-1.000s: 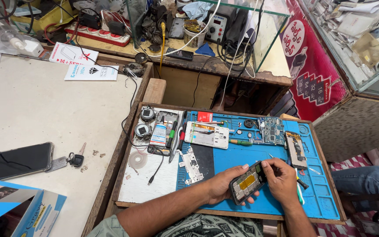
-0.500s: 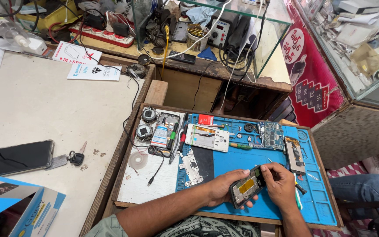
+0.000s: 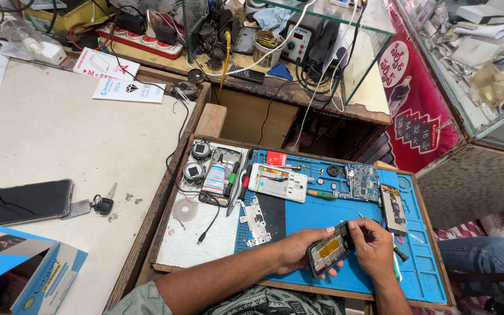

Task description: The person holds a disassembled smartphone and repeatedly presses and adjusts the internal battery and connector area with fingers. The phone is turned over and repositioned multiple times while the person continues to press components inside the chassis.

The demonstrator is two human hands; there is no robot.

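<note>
My left hand (image 3: 296, 251) grips an opened phone (image 3: 329, 252) with its back off, showing a yellow battery, held just above the blue work mat (image 3: 322, 217). My right hand (image 3: 374, 248) is at the phone's upper right end, fingers pinched on a thin metal tool whose tip shows by my fingers. On the mat lie a white phone frame (image 3: 277, 181), a bare circuit board (image 3: 363, 182), another opened phone part (image 3: 393, 205), a green-handled screwdriver (image 3: 322, 195) and a metal bracket (image 3: 257, 220).
The mat sits in a wooden tray (image 3: 161, 205) with a glue bottle (image 3: 213, 178) and round parts. On the left counter lie a black phone (image 3: 21, 201), keys (image 3: 97, 205) and a blue box (image 3: 16, 271). A glass cabinet, soldering station (image 3: 301, 41) and cables stand behind.
Both hands with the opened phone have stayed at the mat's front edge; the right fingers shifted slightly along the phone's upper end.
</note>
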